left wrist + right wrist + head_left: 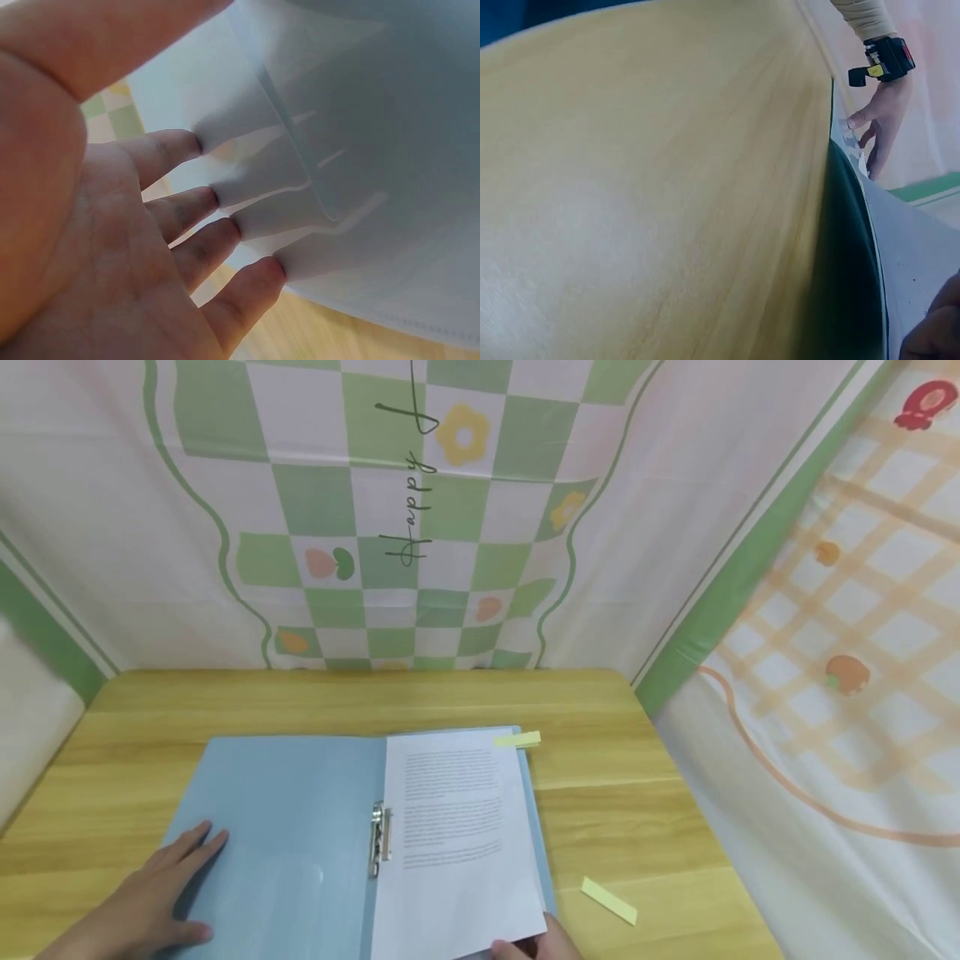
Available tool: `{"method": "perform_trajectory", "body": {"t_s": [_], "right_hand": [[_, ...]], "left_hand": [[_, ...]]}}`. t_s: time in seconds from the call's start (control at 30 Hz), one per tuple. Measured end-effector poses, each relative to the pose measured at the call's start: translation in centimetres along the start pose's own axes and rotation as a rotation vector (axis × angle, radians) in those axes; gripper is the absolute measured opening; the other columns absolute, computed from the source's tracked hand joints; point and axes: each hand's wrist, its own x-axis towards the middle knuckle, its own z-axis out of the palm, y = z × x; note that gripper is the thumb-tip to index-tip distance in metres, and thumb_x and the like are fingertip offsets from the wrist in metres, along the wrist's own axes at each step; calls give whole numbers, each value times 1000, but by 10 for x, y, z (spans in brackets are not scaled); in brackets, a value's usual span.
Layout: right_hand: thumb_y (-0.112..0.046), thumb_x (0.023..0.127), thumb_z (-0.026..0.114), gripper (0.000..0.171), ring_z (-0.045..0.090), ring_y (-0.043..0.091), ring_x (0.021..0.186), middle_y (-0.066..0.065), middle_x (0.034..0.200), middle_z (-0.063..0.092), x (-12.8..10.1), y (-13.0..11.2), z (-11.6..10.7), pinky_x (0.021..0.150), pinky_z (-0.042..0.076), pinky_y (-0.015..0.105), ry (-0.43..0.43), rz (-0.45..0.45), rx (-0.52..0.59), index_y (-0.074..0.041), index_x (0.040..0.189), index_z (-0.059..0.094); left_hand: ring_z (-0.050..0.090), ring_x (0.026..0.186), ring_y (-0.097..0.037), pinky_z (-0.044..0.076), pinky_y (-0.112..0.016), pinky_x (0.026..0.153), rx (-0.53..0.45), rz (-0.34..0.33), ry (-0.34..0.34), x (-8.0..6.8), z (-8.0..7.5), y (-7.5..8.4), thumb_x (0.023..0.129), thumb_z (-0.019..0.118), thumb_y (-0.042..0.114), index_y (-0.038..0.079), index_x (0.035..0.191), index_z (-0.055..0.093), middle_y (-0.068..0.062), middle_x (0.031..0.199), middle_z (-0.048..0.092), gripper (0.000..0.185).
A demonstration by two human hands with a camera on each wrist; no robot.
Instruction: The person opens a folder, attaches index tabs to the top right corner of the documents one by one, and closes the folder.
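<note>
A light blue folder [277, 827] lies spread on the table, with a metal clip [379, 839] near its spine. Printed paper [457, 893] covers its right side, bearing a pale yellow sticky tab [517, 740] that juts past the top right corner. With fingers spread, my left hand [150, 897] touches the left cover; its fingertips meet the smooth surface in the left wrist view. My right hand [551, 942], partly cut off by the frame, pinches the paper's lower right corner. Dark space shows under that bottom edge.
A loose yellow strip [609, 902] lies on the wooden table [675, 852], right of the folder. Behind the table hangs a green-and-white checked cloth [382, 510]. Another patterned cloth [862, 635] drapes along the right side.
</note>
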Motion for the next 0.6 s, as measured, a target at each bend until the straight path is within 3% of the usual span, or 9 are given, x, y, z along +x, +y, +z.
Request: {"method": "perform_trajectory", "body": {"t_s": [0.13,0.23,0.37,0.47,0.53,0.6], "right_hand": [[-6,101,57,45,66,19,114,18,131,63,0,4,-6,91,55,29,-31,74,76,12,140,42],[-6,100,59,45,67,12,101,18,123,66,-1,1,-11,82,54,23,-70,78,37,13,138,44],[-4,98,61,43,66,9,94,28,118,66,-2,-8,-21,79,53,21,-113,69,-44,15,135,50],[-8,99,63,40,68,11,96,30,116,67,-1,-16,-30,82,54,23,-45,57,-160,16,130,55],[-13,99,65,39,69,10,92,25,108,71,0,-21,-36,79,55,23,32,58,-256,16,125,58],[-19,100,65,35,66,6,78,14,90,72,3,-25,-41,70,53,21,103,85,-354,13,115,61]], "left_hand": [[31,135,-60,33,-75,100,12,3,2,0,-2,3,57,90,57,0,152,41,-35,156,27,121],[31,135,-60,34,-74,100,21,10,13,-1,-2,3,57,90,56,0,152,42,-35,155,28,121],[32,135,-60,34,-74,100,25,11,32,-1,0,3,56,91,55,0,151,43,-34,155,29,120],[32,134,-60,34,-75,99,31,5,32,-1,1,2,56,91,56,0,152,43,-35,155,29,121],[32,134,-61,34,-75,99,32,-2,21,0,1,2,56,90,58,0,152,42,-35,155,29,122],[32,134,-61,34,-75,100,31,-12,7,1,1,1,56,90,59,0,152,41,-35,155,28,123]]}}
